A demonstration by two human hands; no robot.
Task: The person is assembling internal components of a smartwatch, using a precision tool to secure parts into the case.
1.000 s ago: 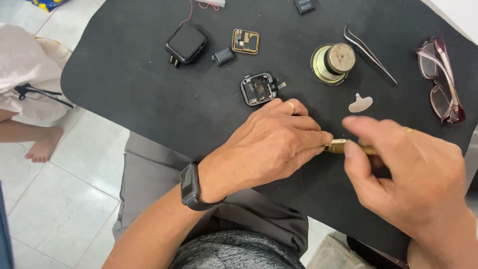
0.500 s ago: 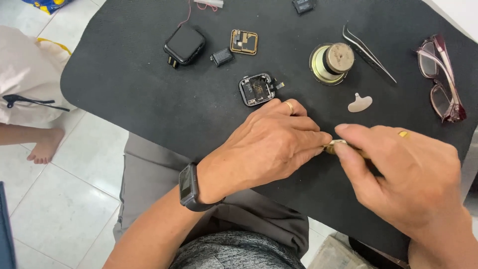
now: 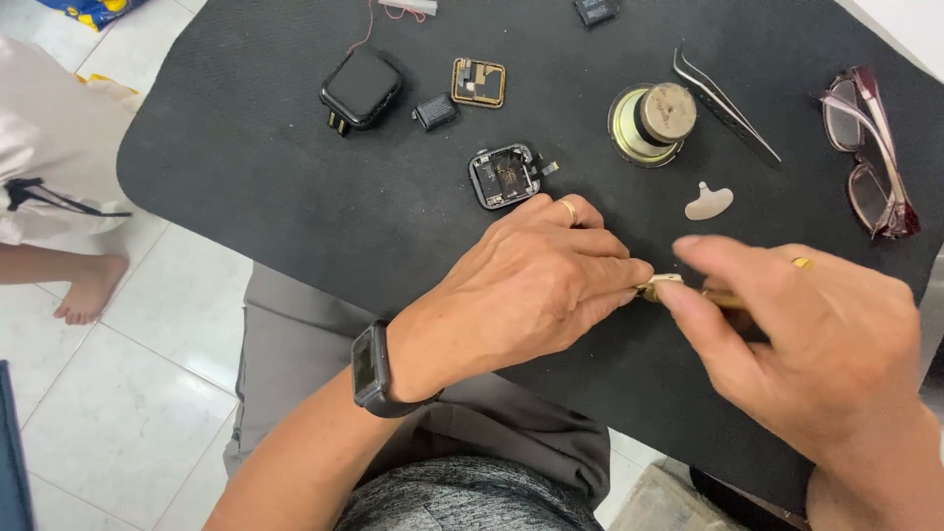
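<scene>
Both hands are meeting near the desk's [image 3: 246, 197] front edge over a small brass-coloured tool [image 3: 661, 287]. The left hand [image 3: 521, 295] is curling closed, fingertips pinching the tool's tip; the right hand [image 3: 806, 344] is gripping its shaft. Just behind the left hand, an opened watch case [image 3: 503, 176] is lying. Further back are sitting a white pick [image 3: 708, 203], tweezers [image 3: 726, 103] and glasses [image 3: 865, 152].

bare mat [image 3: 295, 197] lies left of the hands; opened watch case [image 3: 503, 176] sits just above.
</scene>
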